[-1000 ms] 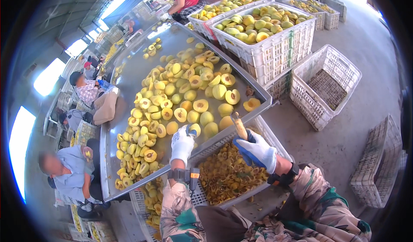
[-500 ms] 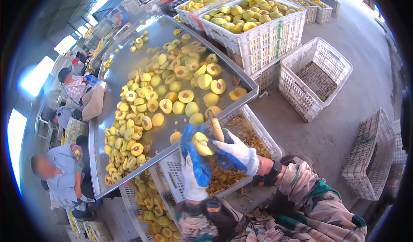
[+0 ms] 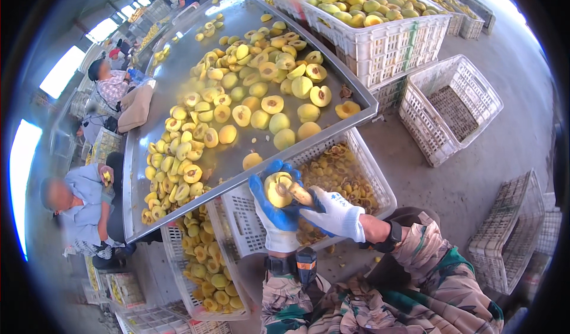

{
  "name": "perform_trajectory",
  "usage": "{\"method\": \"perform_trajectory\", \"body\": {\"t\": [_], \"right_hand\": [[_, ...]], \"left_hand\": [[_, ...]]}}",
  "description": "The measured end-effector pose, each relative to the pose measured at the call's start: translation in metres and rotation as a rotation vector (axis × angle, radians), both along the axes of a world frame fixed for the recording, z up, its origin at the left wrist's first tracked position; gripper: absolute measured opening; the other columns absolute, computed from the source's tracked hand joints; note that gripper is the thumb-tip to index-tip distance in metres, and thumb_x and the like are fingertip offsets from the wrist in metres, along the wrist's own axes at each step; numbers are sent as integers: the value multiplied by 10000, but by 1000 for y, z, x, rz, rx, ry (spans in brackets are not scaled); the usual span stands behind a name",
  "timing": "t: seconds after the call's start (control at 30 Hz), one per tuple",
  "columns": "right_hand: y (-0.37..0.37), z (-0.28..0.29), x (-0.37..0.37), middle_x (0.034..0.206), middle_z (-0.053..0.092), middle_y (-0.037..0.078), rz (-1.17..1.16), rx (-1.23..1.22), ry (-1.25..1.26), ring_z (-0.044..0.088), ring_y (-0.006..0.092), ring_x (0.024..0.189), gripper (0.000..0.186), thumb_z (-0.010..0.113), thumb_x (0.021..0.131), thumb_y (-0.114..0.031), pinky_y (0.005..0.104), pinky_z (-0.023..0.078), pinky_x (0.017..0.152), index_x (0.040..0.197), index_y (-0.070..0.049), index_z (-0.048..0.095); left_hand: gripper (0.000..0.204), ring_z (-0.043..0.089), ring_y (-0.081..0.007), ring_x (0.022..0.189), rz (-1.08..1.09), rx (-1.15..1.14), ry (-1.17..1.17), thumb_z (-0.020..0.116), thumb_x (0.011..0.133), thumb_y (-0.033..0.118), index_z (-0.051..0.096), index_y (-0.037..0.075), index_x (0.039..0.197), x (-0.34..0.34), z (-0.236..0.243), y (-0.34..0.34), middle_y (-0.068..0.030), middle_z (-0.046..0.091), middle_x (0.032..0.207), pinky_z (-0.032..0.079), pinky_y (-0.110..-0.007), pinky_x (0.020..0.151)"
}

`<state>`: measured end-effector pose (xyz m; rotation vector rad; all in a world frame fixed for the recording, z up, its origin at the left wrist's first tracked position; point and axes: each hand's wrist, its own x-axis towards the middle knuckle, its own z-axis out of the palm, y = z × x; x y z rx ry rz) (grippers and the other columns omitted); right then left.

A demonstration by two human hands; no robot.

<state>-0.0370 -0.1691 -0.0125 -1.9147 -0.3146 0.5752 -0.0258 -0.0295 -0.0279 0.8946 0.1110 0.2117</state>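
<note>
In blue-and-white coated gloves, both my hands work just off the front edge of the metal table [image 3: 230,171]. My left hand [image 3: 274,215] is cupped around a yellow peach half [image 3: 275,190]. Closed on a wooden-handled tool [image 3: 303,196], my right hand [image 3: 338,215] presses its working end to the fruit's cut side; that tip is too hidden to make out. Many peach halves [image 3: 272,104] lie spread over the table, some with brown pits or hollows showing. Beneath my hands stands a white crate [image 3: 385,182] of brownish-yellow scraps [image 3: 344,171].
A crate of peach halves [image 3: 215,274] stands under the table's front edge. Stacked crates of fruit [image 3: 392,52] rise beyond the right corner. An open crate [image 3: 409,111] and more crates [image 3: 504,233] sit on the floor at right. A co-worker [image 3: 89,206] sits at left.
The tool has swung from nearly upright above the peach half to lying against its cut face. My left fingers have opened wider beneath the fruit. The whole view has shifted slightly.
</note>
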Motion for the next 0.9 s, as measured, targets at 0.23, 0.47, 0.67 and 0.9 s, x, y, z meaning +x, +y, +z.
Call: {"method": "perform_trajectory", "body": {"t": [0.23, 0.47, 0.67, 0.9], "right_hand": [[5, 0, -2, 924, 618, 280, 61, 3, 36, 596, 430, 908, 448, 570, 879, -356, 457, 468, 743, 1070, 37, 473], [4, -11, -7, 907, 628, 244, 112, -125, -22, 626, 376, 843, 417, 577, 879, -318, 424, 483, 697, 1098, 19, 466], [9, -10, -7, 825, 625, 198, 26, 69, 251, 640, 317, 763, 412, 572, 879, -342, 403, 486, 655, 1062, 9, 460], [8, -21, -11, 870, 625, 203, 86, -121, 7, 636, 321, 765, 418, 567, 881, -351, 411, 484, 650, 1074, 9, 480]], "left_hand": [[384, 610, -224, 820, 26, 30, 40, 429, 961, 384, 560, 45, 1084, 2, -13, 6, -94, 627, 937, 527, -338, 716], [477, 619, -235, 767, -345, 237, 182, 391, 975, 409, 598, -20, 1010, 11, -11, 40, -127, 644, 860, 527, -331, 700], [498, 631, -250, 698, -312, 178, 326, 413, 972, 401, 608, -58, 969, 24, -12, 36, -159, 653, 819, 534, -336, 670], [454, 619, -216, 690, -411, 314, 417, 405, 986, 361, 594, -52, 960, 27, 2, 38, -136, 641, 797, 521, -314, 641]]}}
